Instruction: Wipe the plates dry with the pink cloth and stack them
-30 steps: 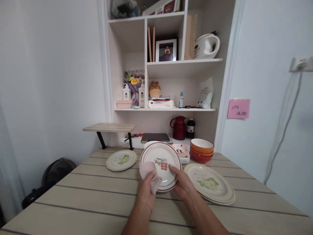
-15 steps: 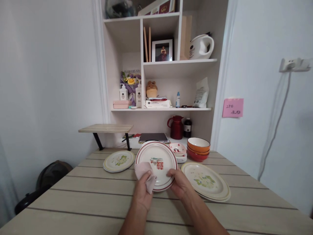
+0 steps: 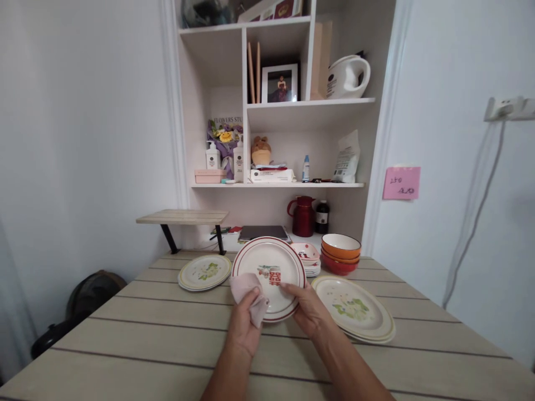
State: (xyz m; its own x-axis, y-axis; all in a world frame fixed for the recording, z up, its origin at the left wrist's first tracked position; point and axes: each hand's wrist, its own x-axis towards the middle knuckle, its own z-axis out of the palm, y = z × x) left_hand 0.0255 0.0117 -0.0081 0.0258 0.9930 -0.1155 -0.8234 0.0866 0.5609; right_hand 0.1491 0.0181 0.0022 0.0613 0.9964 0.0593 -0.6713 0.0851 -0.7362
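Observation:
A white plate with dark red rings and a red double-happiness print is held up, tilted toward me, above the table. My left hand is closed on a pale pink cloth that lies over the plate's lower left rim. With its thumb on the plate's face and the other fingers behind, my right hand grips the lower right rim. Close to the right hand lie stacked oval plates with green leaf prints. Round leaf-print plates sit to the left.
Stacked orange and red bowls stand at the back right, beside small pink-and-white dishes. A wooden riser on black legs is at the back left. Behind the table, a red jug and a dark bottle stand under the shelves.
The plate has turned slightly in my hands, its print now tilted a little. My right thumb reaches slightly further onto the plate's face. The camera view has shifted a little.

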